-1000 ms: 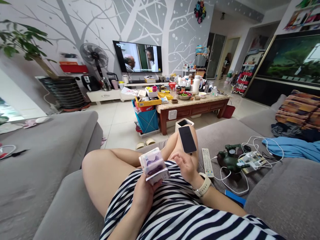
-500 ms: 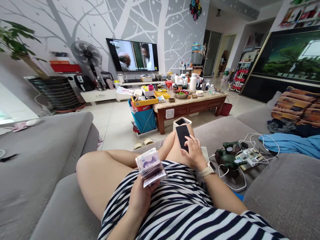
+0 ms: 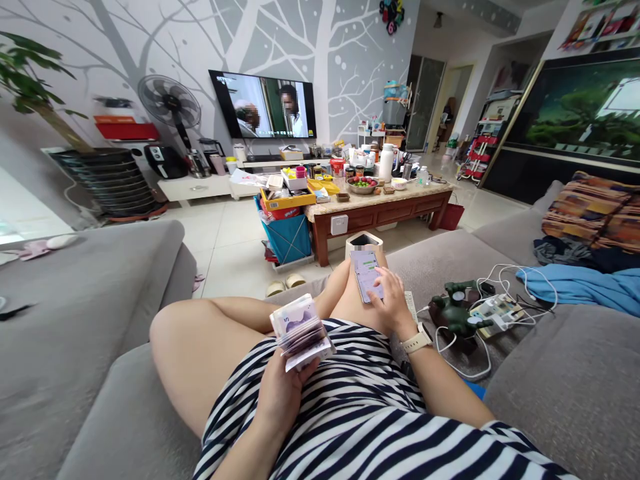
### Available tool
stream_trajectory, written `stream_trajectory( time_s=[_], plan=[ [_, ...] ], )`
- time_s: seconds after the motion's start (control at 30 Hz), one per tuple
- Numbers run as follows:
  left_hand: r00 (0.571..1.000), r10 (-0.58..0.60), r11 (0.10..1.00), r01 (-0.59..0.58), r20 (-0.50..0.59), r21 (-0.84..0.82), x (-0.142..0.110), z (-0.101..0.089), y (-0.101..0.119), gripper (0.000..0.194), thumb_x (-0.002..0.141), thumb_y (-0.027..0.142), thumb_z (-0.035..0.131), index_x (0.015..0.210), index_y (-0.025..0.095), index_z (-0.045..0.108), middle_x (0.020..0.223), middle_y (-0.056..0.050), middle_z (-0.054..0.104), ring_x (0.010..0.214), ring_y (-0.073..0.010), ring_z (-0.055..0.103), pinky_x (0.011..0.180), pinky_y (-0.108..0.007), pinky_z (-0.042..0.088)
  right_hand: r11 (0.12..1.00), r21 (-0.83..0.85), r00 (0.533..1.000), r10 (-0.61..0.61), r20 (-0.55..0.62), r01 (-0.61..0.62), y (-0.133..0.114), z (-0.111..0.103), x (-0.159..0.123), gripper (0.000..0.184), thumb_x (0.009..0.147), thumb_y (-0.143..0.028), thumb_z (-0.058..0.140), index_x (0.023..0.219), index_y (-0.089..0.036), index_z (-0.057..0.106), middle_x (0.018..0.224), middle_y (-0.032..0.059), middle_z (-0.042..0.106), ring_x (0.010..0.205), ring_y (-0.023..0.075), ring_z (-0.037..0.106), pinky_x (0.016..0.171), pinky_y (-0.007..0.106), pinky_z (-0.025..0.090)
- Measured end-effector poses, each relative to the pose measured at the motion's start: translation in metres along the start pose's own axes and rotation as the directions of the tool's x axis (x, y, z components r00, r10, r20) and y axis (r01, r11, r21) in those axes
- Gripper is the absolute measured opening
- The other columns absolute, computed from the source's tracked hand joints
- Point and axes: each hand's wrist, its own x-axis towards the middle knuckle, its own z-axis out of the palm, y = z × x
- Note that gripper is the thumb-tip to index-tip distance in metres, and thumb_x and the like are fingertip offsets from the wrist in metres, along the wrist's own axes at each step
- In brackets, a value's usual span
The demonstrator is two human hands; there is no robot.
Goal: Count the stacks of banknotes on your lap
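Observation:
I sit on a grey sofa (image 3: 125,413) in a striped dress. My left hand (image 3: 283,390) is closed round a thick wad of banknotes (image 3: 300,331) held over my lap. A smartphone (image 3: 366,275) lies on my right knee with its screen lit. My right hand (image 3: 393,303), with a watch on the wrist, rests on the phone's lower half, thumb on the screen and fingers curled at its edge.
A remote control (image 3: 411,303), a green toy figure (image 3: 457,313) and a power strip with white cables (image 3: 495,310) lie on the sofa to my right. A blue cloth (image 3: 580,287) is beyond. A cluttered coffee table (image 3: 380,203), a white bin (image 3: 363,241) and slippers (image 3: 283,287) stand ahead.
My right hand moved from my lap up onto the phone on my knee. The phone's screen went from dark to lit. The left hand kept hold of the banknotes.

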Motion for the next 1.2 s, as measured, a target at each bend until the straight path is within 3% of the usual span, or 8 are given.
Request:
stream_trajectory(
  time_s=[0.1, 0.17, 0.27, 0.37, 0.5, 0.6, 0.9, 1.2],
  plan=[
    [1.0, 0.008, 1.0, -0.008, 0.015, 0.002, 0.0, 0.0, 0.0, 0.026, 0.08, 0.035, 0.065, 0.097, 0.019, 0.074, 0.099, -0.007, 0.076, 0.092, -0.0237, 0.068, 0.071, -0.032, 0.059, 0.987, 0.153, 0.967, 0.085, -0.239, -0.049, -0.021, -0.013, -0.004, 0.023, 0.097, -0.035, 0.042, 0.081, -0.023, 0.052, 0.099, 0.0098, 0.064, 0.099, 0.0247, 0.057, 0.092, 0.041, 0.041],
    [1.0, 0.015, 1.0, -0.015, 0.026, 0.005, 0.001, -0.001, -0.001, 0.029, 0.076, 0.036, 0.069, 0.099, 0.019, 0.073, 0.099, -0.007, 0.076, 0.09, -0.0227, 0.068, 0.071, -0.033, 0.059, 0.966, 0.249, 0.934, 0.148, -0.326, -0.066, -0.043, -0.021, -0.009, 0.028, 0.099, -0.036, 0.039, 0.075, -0.024, 0.05, 0.08, 0.005, 0.058, 0.082, 0.0226, 0.054, 0.081, 0.037, 0.042],
    [1.0, 0.02, 1.0, -0.02, 0.002, 0.004, 0.001, -0.001, -0.002, 0.029, 0.074, 0.037, 0.07, 0.097, 0.019, 0.074, 0.097, -0.006, 0.077, 0.089, -0.0223, 0.069, 0.07, -0.034, 0.06, 0.918, 0.397, 0.954, 0.113, -0.279, 0.008, -0.081, -0.03, -0.014, 0.037, 0.1, -0.04, 0.037, 0.068, -0.024, 0.047, 0.07, 0.0026, 0.051, 0.073, 0.0211, 0.051, 0.075, 0.036, 0.041],
    [0.999, 0.036, 0.999, -0.037, 0.018, 0.02, 0.001, -0.001, -0.002, 0.029, 0.073, 0.037, 0.071, 0.096, 0.019, 0.075, 0.095, -0.006, 0.077, 0.088, -0.0227, 0.069, 0.069, -0.033, 0.059, 0.868, 0.484, 0.994, -0.083, -0.073, 0.108, -0.117, -0.035, -0.014, 0.034, 0.1, -0.043, 0.04, 0.077, -0.024, 0.057, 0.078, 0.0049, 0.06, 0.08, 0.022, 0.057, 0.079, 0.038, 0.044],
    [0.996, 0.068, 0.997, -0.07, 0.063, 0.037, 0.0, 0.001, -0.001, 0.03, 0.074, 0.038, 0.072, 0.096, 0.018, 0.076, 0.092, -0.005, 0.078, 0.082, -0.021, 0.07, 0.065, -0.028, 0.058, 0.792, 0.545, 0.913, -0.394, 0.11, 0.276, -0.145, -0.036, -0.012, 0.042, 0.099, -0.054, 0.037, 0.118, -0.024, 0.06, 0.116, 0.0094, 0.067, 0.112, 0.0253, 0.058, 0.099, 0.043, 0.041],
    [0.998, 0.032, 0.999, -0.032, 0.06, -0.011, -0.002, 0.002, 0.002, 0.027, 0.074, 0.038, 0.073, 0.088, 0.016, 0.076, 0.082, -0.004, 0.078, 0.075, -0.0199, 0.071, 0.063, -0.027, 0.058, 0.772, 0.558, 0.885, -0.446, 0.134, 0.304, -0.15, -0.035, -0.014, 0.047, 0.099, -0.056, 0.034, 0.123, -0.024, 0.059, 0.116, 0.01, 0.068, 0.111, 0.0248, 0.059, 0.097, 0.042, 0.041],
    [1.0, -0.017, 0.997, 0.018, 0.016, -0.074, -0.002, 0.008, 0.003, 0.027, 0.083, 0.032, 0.062, 0.091, 0.01, 0.075, 0.079, -0.007, 0.078, 0.067, -0.0194, 0.072, 0.063, -0.027, 0.058, 0.739, 0.668, 0.94, -0.285, 0.188, 0.091, -0.145, -0.026, -0.026, 0.052, 0.098, -0.06, 0.032, 0.086, -0.024, 0.067, 0.08, 0.0034, 0.069, 0.075, 0.0187, 0.062, 0.081, 0.035, 0.044],
    [0.999, -0.051, 0.996, 0.05, -0.009, -0.078, -0.006, 0.014, 0.007, 0.023, 0.087, 0.024, 0.055, 0.088, 0.01, 0.073, 0.077, -0.009, 0.078, 0.077, -0.0241, 0.074, 0.073, -0.033, 0.06, 0.784, 0.554, 0.933, 0.086, 0.348, -0.279, -0.146, -0.012, -0.022, 0.023, 0.079, -0.034, 0.071, 0.07, -0.02, 0.055, 0.062, -0.0059, 0.053, 0.057, 0.0104, 0.048, 0.055, 0.022, 0.036]
  ],
)
